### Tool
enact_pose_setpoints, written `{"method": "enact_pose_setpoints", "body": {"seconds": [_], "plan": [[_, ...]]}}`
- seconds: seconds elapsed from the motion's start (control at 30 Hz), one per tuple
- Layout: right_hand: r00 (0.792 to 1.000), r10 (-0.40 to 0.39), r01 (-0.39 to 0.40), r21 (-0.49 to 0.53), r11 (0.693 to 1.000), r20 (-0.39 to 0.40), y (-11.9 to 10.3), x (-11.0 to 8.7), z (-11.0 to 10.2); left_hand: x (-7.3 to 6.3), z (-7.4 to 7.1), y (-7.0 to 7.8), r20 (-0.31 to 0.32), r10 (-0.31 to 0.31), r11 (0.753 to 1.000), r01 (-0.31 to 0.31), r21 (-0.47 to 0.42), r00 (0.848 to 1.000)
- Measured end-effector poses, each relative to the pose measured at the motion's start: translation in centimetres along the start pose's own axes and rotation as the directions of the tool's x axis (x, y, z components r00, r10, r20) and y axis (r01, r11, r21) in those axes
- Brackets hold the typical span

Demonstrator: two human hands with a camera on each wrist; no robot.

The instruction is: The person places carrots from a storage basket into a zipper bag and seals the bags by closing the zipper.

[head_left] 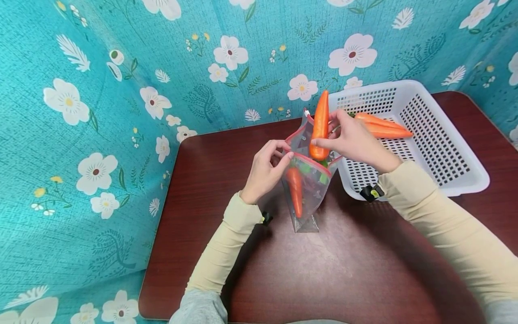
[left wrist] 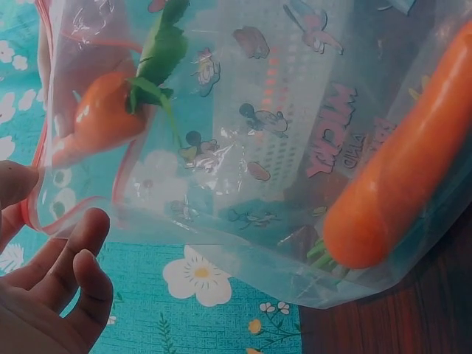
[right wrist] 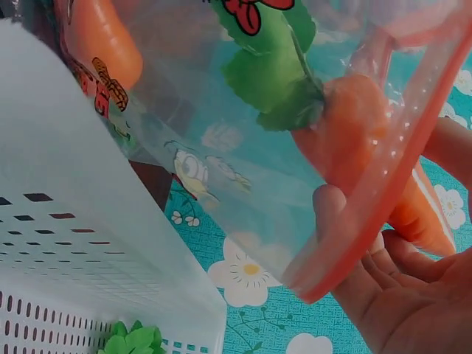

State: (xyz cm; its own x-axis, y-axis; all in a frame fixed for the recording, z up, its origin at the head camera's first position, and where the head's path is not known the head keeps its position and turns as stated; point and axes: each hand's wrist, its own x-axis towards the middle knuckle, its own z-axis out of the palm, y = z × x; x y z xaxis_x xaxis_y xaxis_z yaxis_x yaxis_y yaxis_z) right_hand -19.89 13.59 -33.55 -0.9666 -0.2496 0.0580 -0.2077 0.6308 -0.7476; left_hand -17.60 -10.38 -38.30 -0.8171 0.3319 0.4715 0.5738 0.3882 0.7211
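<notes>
Orange and glossy, the carrot (head_left: 320, 126) stands nearly upright in the mouth of the bag (head_left: 313, 191), its thin tip up and its thick end inside. Green leaves (right wrist: 273, 81) hang from that end and show through the plastic. The right hand (head_left: 356, 137) grips it, thumb on one side and curled fingers on the other. The left hand (head_left: 265, 168) pinches the bag's rim between thumb and fingers, holding the near edge.

The bag is clear, with a red zip (head_left: 311, 163) round its spread mouth. Red lettering (left wrist: 335, 133) printed on it reads something like MICKY, turned sideways; the smaller words beside it are too blurred to read. Cartoon figures (left wrist: 262, 122) are scattered over the film. A second carrot (head_left: 296, 193) lies inside, tip down, against the bag's side.

Just beside the bag, the white basket (head_left: 435, 139) with slotted walls holds two more carrots (head_left: 386, 131), side by side, and some greens (right wrist: 133, 339). Both stand on the dark red-brown table (head_left: 202, 234). Behind hangs turquoise cloth (head_left: 121, 157) with white flowers.
</notes>
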Motion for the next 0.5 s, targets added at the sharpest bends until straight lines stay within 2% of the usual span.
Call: {"method": "enact_pose_setpoints", "body": {"seconds": [0.3, 0.5], "plan": [[1.0, -0.004, 0.004, -0.004, 1.0, 0.03, 0.0, -0.21, 0.4, 0.0, -0.09, 0.0, -0.011, -0.005, 1.0, 0.005, 0.008, 1.0], [0.999, -0.011, 0.014, -0.057, 0.998, 0.047, 0.11, -0.12, 0.53, 0.02, -0.09, 0.04, -0.017, -0.001, 1.0, 0.001, 0.004, 1.0]]}}
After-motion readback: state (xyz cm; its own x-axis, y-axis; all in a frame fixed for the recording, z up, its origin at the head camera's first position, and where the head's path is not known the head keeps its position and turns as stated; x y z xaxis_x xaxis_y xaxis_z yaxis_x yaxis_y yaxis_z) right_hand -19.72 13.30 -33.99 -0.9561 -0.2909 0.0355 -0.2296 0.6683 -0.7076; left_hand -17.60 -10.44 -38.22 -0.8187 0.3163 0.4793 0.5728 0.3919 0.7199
